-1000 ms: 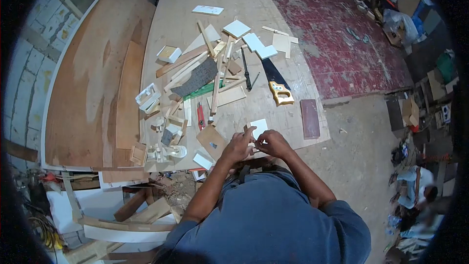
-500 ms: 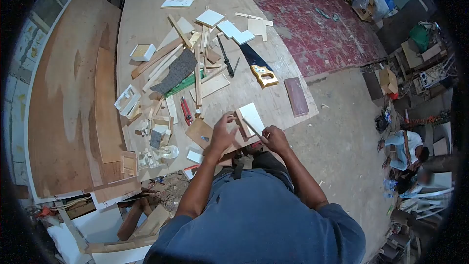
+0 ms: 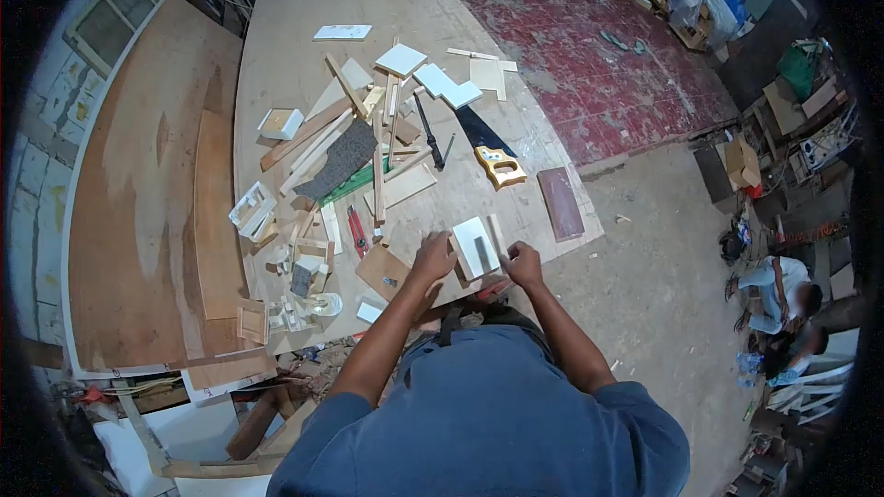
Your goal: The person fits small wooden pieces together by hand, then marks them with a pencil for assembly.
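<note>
A small white-faced board with a bare wood edge lies close to the front edge of the workbench. Gripping its left side is my left hand, its fingers bent against the edge. On the board's right, a thin wooden strip runs along the edge. My right hand is closed at the near end of this strip. A dark narrow mark or shadow crosses the white face. Left of my left hand lies a flat brown wooden piece, with a red utility knife just beyond it.
A yellow-handled handsaw and a dark reddish block lie on the workbench to the right. Wood offcuts and a grey abrasive sheet are piled mid-bench. Small box parts and a clear jar stand at left. People sit far right.
The wooden strip has moved from lying slantwise over the white face to the board's right edge. My left hand has come down onto the board's left side.
</note>
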Action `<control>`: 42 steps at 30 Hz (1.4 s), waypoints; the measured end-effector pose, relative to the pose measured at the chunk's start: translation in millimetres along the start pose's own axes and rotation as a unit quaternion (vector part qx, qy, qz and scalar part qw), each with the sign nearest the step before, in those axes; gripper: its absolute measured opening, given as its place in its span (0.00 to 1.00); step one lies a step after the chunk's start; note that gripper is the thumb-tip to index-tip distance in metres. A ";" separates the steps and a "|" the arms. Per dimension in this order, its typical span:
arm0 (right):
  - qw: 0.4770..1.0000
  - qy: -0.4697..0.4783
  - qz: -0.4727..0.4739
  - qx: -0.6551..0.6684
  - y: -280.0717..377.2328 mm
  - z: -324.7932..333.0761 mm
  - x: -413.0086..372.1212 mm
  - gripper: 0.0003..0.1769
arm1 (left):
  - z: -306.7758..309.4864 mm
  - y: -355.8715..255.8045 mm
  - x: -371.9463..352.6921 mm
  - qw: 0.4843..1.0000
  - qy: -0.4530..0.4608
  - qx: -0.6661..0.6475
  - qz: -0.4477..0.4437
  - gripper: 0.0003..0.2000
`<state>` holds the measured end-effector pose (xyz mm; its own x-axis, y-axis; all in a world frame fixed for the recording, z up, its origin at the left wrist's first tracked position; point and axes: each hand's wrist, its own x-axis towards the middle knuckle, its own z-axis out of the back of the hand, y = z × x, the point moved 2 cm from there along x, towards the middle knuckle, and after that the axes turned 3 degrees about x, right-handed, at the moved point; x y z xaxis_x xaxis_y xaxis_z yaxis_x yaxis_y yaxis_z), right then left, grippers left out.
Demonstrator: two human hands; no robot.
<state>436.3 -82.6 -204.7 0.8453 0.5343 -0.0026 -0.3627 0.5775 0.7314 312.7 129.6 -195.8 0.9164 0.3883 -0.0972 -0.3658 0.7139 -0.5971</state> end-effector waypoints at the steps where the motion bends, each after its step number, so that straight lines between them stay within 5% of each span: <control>1: 0.997 0.001 -0.049 0.052 -14.2 1.4 2.9 0.14 | 3.5 -7.0 14.2 1.000 0.002 0.002 0.001 0.26; 4: 0.978 0.002 -0.141 0.152 -59.8 10.1 6.1 0.12 | -5.6 -31.7 41.4 0.988 0.092 0.119 0.030 0.31; 6: 0.945 0.003 -0.213 0.247 -86.1 17.5 6.4 0.07 | -19.8 -53.1 49.1 0.936 0.074 0.344 -0.013 0.39; 7: 0.936 -0.008 -0.226 0.270 -82.4 32.1 3.4 0.05 | -28.4 -61.6 51.4 0.914 0.141 0.381 0.006 0.46; 12: 0.910 -0.040 -0.247 0.330 -100.8 75.5 -8.4 0.05 | -76.8 -107.1 37.5 0.864 0.282 0.415 0.034 0.53; 14: 0.901 -0.076 -0.260 0.340 -103.4 90.8 -12.3 0.05 | -115.0 -116.7 24.3 0.885 0.444 0.136 -0.002 0.54; 18: 0.903 -0.083 -0.246 0.341 -119.5 102.2 -10.5 0.05 | -118.4 -135.3 19.3 0.929 0.329 0.137 -0.096 0.56; 21: 0.905 -0.074 -0.250 0.336 -118.4 106.7 -3.6 0.05 | -122.0 -109.7 31.3 0.955 0.177 0.132 0.199 0.54; 29: 0.909 0.002 -0.235 0.343 -114.3 101.1 28.4 0.05 | -125.5 -90.9 82.9 0.962 0.102 0.115 0.226 0.54; 36: 0.929 0.055 -0.212 0.298 -103.3 109.6 53.4 0.04 | -135.5 -123.3 56.2 0.967 0.127 0.073 0.209 0.54; 40: 0.929 0.075 -0.217 0.291 -109.3 104.7 61.9 0.05 | -157.9 -146.2 32.8 0.924 0.242 0.045 0.292 0.58; 42: 0.924 0.086 -0.208 0.311 -111.2 101.1 66.2 0.04 | -174.6 -147.1 27.2 0.912 0.352 0.032 0.207 0.60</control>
<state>572.2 -173.8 -217.2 0.7663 0.4678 -0.4404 0.3190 0.3179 0.8928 419.8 -66.6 -249.7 0.5657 0.1782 -0.8051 -0.6929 0.6321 -0.3470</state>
